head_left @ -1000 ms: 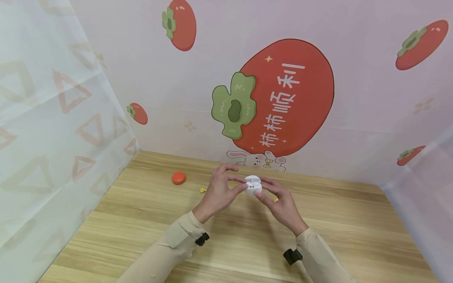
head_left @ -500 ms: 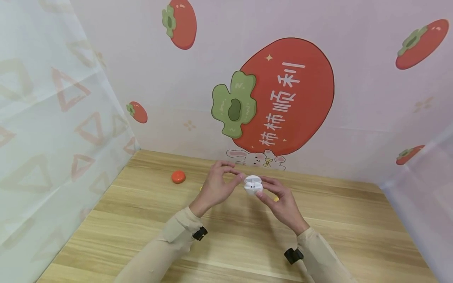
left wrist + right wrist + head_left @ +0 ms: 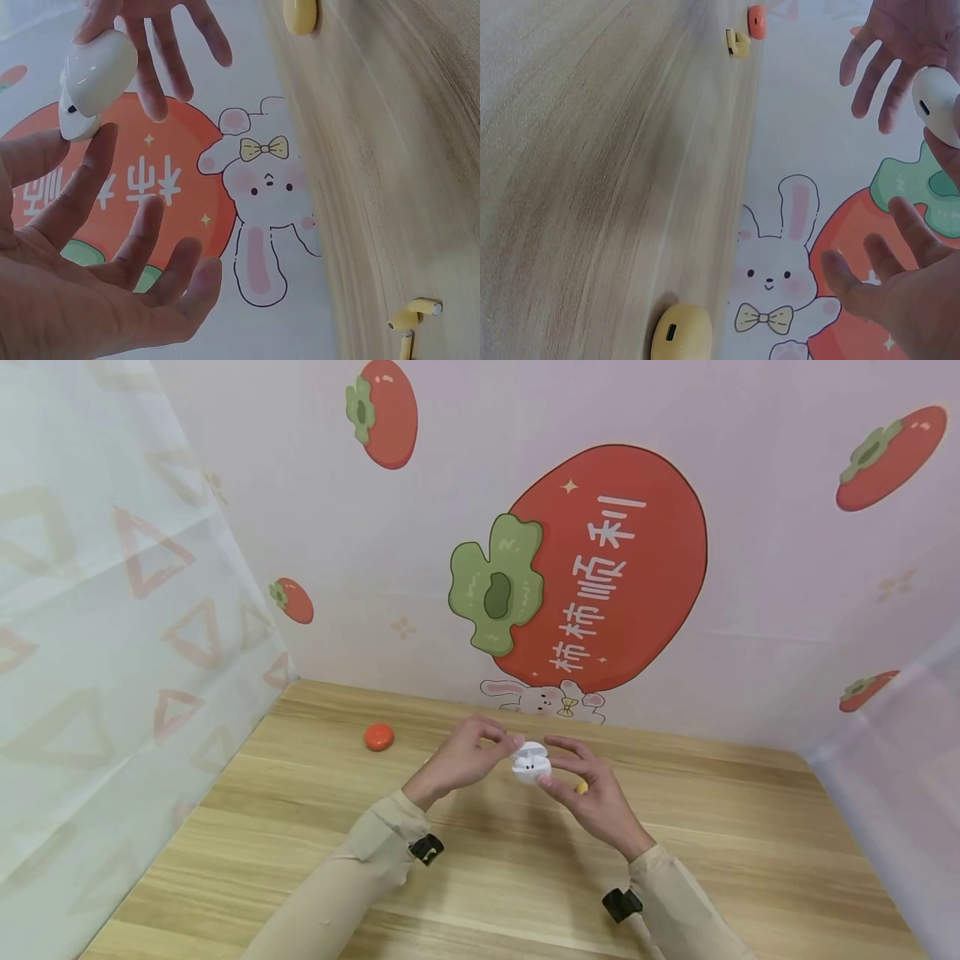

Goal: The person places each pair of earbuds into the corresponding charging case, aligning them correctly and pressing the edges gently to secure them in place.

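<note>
A small white earbud case (image 3: 531,768) is held up over the table with its lid raised, and dark-tipped white earbuds show inside. My right hand (image 3: 596,787) grips the case body from the right between thumb and fingers. From the left, my left hand (image 3: 461,762) has thumb and index fingertip at the lid edge, pinching it, as the left wrist view shows; its other fingers spread loosely. In the right wrist view the case's white underside (image 3: 939,105) shows a dark charging port.
On the wooden table (image 3: 480,877) lie an orange-red case (image 3: 378,737) at the left and a yellow case (image 3: 582,787), partly hidden behind my right hand. Yellow earbuds (image 3: 412,315) lie nearer the left. A printed backdrop (image 3: 750,568) closes off the table's back edge.
My left hand drew away from the case half a second ago and is now back at its lid. The case has dipped slightly down and left in my right hand.
</note>
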Demonstrator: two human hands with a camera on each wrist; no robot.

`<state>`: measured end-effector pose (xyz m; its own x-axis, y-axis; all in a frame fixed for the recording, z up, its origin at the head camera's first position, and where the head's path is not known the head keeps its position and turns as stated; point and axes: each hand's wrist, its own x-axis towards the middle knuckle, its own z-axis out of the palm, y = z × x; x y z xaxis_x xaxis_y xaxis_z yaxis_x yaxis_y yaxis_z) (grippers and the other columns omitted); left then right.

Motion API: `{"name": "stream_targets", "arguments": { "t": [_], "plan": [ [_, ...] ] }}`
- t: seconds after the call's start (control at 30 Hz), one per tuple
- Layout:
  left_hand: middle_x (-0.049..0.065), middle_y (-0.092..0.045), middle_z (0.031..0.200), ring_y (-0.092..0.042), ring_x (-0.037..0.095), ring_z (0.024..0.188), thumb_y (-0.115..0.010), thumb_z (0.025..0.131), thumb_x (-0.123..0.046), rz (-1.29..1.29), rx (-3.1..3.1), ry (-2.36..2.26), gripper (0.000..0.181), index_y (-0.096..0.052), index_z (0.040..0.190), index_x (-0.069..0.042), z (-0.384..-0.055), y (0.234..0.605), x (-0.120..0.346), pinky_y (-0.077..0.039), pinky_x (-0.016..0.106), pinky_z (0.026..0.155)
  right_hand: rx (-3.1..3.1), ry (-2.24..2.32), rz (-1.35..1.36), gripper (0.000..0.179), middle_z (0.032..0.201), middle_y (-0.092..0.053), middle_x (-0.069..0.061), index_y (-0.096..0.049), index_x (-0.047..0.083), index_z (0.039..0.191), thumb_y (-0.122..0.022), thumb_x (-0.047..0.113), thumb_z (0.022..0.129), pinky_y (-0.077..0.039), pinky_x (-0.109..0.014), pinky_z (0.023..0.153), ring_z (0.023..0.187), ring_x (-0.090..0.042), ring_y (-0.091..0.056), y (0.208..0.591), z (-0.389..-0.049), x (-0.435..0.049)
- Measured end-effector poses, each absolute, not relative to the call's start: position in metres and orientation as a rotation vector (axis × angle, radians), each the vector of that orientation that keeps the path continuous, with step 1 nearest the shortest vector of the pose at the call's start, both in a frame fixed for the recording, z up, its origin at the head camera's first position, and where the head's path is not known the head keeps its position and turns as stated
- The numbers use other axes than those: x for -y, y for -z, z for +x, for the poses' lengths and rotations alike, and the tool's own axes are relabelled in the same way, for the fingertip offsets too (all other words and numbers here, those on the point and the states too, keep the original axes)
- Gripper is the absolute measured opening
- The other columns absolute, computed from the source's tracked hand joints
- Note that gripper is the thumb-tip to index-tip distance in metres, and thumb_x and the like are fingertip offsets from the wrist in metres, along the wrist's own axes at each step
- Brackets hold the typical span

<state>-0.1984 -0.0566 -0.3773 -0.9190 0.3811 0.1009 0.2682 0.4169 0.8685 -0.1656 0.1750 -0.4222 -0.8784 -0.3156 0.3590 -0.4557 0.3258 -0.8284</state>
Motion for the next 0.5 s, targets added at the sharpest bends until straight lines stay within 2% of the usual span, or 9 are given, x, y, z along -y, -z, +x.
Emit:
{"name": "stream_targets", "arguments": {
  "t": [0.3,0.5],
  "plan": [
    [0.015,-0.063,0.125,-0.052,0.03,0.123,-0.073,0.094,-0.023,0.6,-2.541,-1.546,0.019,-0.08,0.096,-0.005,-0.1956,0.3791,0.0561,-0.036,0.056,0.107,2.485,-1.582,0.677,0.024,0.143,-0.053,-0.009,-0.077,0.011,0.116,-0.076,0.012,0.092,-0.04,-0.071,0.098,0.137,-0.039,-0.042,0.4213,-0.1643,-0.1748],
    [0.018,-0.057,0.132,-0.048,0.035,0.126,-0.076,0.093,-0.021,0.674,-2.656,-1.495,0.014,-0.079,0.097,-0.008,-0.1909,0.3817,0.0528,-0.038,0.06,0.103,2.47,-1.565,0.65,0.02,0.14,-0.056,-0.012,-0.078,0.01,0.112,-0.074,0.011,0.093,-0.036,-0.072,0.101,0.136,-0.038,-0.045,0.4217,-0.1658,-0.1741]
  ]
}}
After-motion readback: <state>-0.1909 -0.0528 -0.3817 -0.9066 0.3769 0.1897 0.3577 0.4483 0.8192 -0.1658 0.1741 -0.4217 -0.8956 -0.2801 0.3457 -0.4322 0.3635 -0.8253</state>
